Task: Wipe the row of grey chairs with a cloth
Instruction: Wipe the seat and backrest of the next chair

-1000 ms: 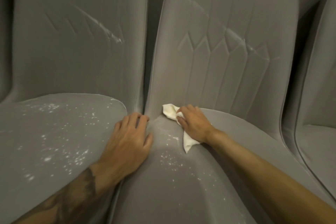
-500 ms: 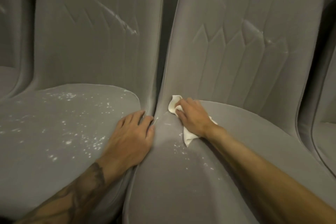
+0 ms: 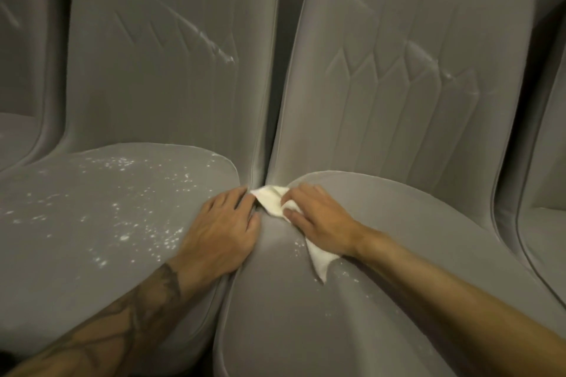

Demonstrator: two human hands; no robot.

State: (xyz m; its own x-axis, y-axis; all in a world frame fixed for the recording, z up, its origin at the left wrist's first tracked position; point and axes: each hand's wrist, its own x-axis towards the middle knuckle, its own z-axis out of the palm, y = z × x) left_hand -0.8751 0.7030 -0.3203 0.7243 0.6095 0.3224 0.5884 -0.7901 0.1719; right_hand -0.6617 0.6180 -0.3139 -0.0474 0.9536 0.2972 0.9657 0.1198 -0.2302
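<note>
Two grey padded chairs stand side by side. The left chair's seat (image 3: 92, 208) is dotted with white specks. My left hand (image 3: 220, 229) rests flat on that seat's right edge, fingers straight. My right hand (image 3: 321, 220) grips a white cloth (image 3: 271, 200) at the back left corner of the right chair's seat (image 3: 413, 242). The cloth's front end reaches the crack between the two seats, almost touching my left fingertips, and its tail trails out under my right wrist. A few white specks (image 3: 346, 275) lie on the right seat near the cloth's tail.
More grey chairs of the row show at the far left (image 3: 18, 70) and far right (image 3: 545, 223). A narrow dark gap (image 3: 286, 70) separates the two middle backrests. White streaks mark both backrests.
My right hand has slid the cloth left along the right seat's back corner to the crack between the seats. My left hand has stayed on the left seat's edge.
</note>
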